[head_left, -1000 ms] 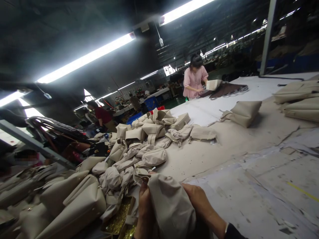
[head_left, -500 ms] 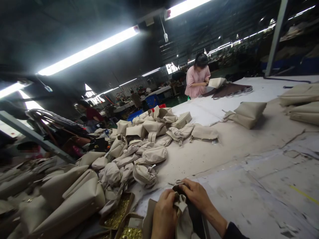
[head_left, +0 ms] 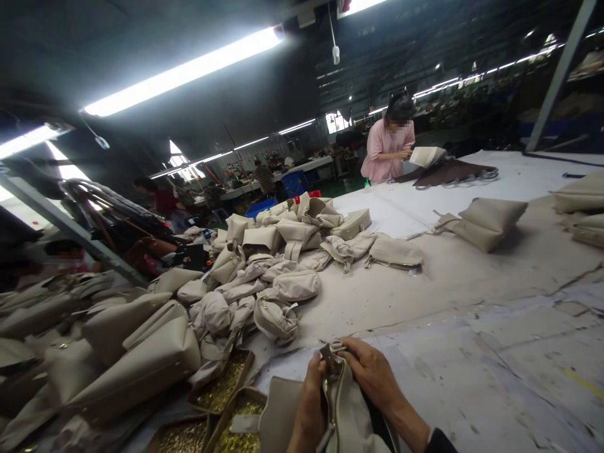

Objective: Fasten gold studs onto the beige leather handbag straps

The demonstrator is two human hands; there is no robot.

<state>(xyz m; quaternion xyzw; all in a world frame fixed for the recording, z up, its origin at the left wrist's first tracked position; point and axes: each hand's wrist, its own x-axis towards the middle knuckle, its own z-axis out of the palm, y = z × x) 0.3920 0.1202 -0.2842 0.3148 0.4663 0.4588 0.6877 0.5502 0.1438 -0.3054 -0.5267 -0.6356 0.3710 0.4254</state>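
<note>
Both hands grip a beige bag [head_left: 350, 402] at the near edge of the table. A gold-toothed zipper [head_left: 333, 397] runs along its top between them. My left hand [head_left: 309, 399] is closed around the left side by the zipper's end. Opposite it, my right hand [head_left: 372, 376] pinches the upper right edge, fingers curled over the fabric. A beige flap [head_left: 280, 412] sticks out to the left of the bag. What lies under my fingers is hidden. Just left of the bag, a tray of small gold metal pieces [head_left: 240, 434] stands close to my left hand.
Beige bags and pouches [head_left: 283, 251] are heaped at the left and middle. Larger beige bags [head_left: 136, 371] lie at near left. One bag [head_left: 486, 223] rests farther right on the table [head_left: 472, 371]. Across the table a person in pink [head_left: 389, 148] handles a pale piece beside brown material [head_left: 453, 173].
The bag has turned in my hands so its zipper now shows between them. My left hand has shifted slightly. The view has swung a little to the left.
</note>
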